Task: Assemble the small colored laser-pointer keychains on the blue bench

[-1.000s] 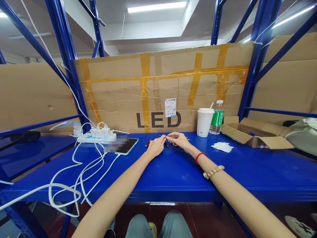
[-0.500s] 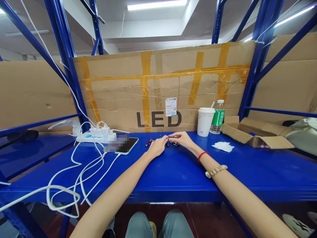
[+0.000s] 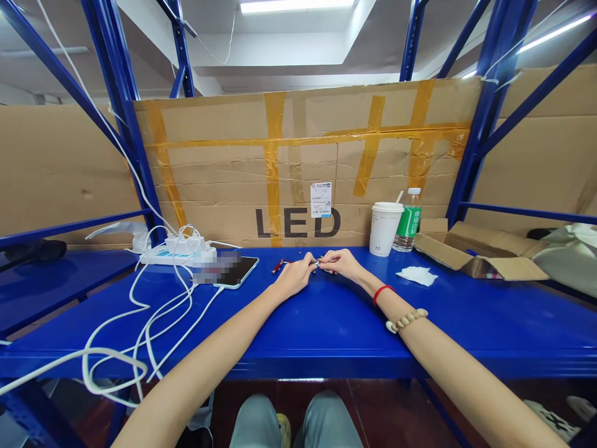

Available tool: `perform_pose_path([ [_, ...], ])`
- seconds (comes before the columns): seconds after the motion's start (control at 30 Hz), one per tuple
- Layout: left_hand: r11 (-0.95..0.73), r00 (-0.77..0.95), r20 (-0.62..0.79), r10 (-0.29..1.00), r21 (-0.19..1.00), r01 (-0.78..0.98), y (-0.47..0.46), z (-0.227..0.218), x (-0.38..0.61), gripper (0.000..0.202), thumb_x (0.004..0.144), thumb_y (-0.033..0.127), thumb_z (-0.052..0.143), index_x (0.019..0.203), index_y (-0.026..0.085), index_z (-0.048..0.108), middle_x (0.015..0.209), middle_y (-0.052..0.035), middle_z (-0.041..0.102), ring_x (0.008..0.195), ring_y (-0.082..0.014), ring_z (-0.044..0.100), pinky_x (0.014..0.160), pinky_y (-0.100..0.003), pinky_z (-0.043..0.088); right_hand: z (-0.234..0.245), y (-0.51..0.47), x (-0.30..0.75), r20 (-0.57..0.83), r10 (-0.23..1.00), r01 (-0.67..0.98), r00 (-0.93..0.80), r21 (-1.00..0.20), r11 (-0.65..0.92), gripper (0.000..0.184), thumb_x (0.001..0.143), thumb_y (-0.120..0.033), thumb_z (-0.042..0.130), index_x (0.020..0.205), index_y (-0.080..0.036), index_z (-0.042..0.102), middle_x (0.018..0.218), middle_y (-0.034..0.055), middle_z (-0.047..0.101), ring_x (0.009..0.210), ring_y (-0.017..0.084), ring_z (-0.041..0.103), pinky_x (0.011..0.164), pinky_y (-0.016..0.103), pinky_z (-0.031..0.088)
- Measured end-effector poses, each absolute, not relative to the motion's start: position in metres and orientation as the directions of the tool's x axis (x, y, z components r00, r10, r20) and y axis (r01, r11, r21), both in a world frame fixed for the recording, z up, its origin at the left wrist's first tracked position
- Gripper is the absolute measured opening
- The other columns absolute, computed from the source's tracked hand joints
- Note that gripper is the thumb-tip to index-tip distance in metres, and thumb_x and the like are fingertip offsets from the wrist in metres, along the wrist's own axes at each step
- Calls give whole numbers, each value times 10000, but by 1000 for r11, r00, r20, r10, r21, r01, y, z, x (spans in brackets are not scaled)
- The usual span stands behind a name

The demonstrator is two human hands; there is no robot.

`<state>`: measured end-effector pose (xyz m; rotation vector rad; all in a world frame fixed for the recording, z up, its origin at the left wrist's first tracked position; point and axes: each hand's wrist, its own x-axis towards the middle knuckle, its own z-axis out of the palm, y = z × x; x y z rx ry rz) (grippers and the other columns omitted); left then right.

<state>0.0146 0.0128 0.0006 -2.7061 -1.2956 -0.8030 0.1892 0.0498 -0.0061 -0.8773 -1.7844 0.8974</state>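
Observation:
My left hand [image 3: 297, 275] and my right hand [image 3: 342, 263] meet above the blue table, fingertips nearly touching. Both are closed in a pinch around a small shiny piece [image 3: 318, 264], too small to name. Fingers cover most of it. Just left of my left hand lies a small dark-red and silver item [image 3: 278, 267], partly hidden by the hand. On my right wrist are a red cord [image 3: 382, 292] and a beaded bracelet [image 3: 407, 321].
A phone [image 3: 240, 271] and a power strip [image 3: 181, 249] with tangled white cables [image 3: 149, 336] lie on the left. To the right stand a white paper cup [image 3: 385, 230], a water bottle [image 3: 408, 223], a crumpled tissue [image 3: 416, 275] and an open cardboard box [image 3: 485, 252]. Taped cardboard [image 3: 224, 180] closes the back.
My right hand has turned slightly and lowered its fingers. The small piece between the fingertips now shows a bright, shiny side. The camera view has shifted a little.

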Motion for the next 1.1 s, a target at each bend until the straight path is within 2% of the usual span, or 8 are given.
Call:
perform_pose_path([
  [0.4, -685, 498, 578, 646, 151, 712, 16, -3, 16, 97, 874, 274, 301, 916, 217, 367, 999, -26, 600, 915, -176, 582, 656, -246, 442, 2, 38, 182, 383, 880, 292, -281, -839, 458, 383, 596, -486, 626, 652, -108, 618, 436, -27, 486, 379, 40, 372, 384, 182, 314],
  [0.7, -625, 434, 572, 696, 185, 758, 16, -1, 18, 138, 876, 290, 299, 972, 229, 379, 917, -13, 616, 866, -172, 598, 636, -238, 433, 7, 32, 176, 373, 900, 276, -227, -861, 426, 440, 593, -544, 597, 649, -108, 623, 423, -23, 469, 378, 47, 365, 376, 184, 303],
  [1.1, -566, 419, 486, 767, 205, 798, 12, 5, 20, 220, 879, 298, 268, 1055, 259, 395, 944, -18, 618, 897, -195, 586, 681, -265, 433, 4, 34, 172, 375, 913, 270, -162, -873, 406, 418, 550, -543, 632, 571, -128, 586, 401, -31, 453, 371, 48, 369, 354, 176, 290],
])
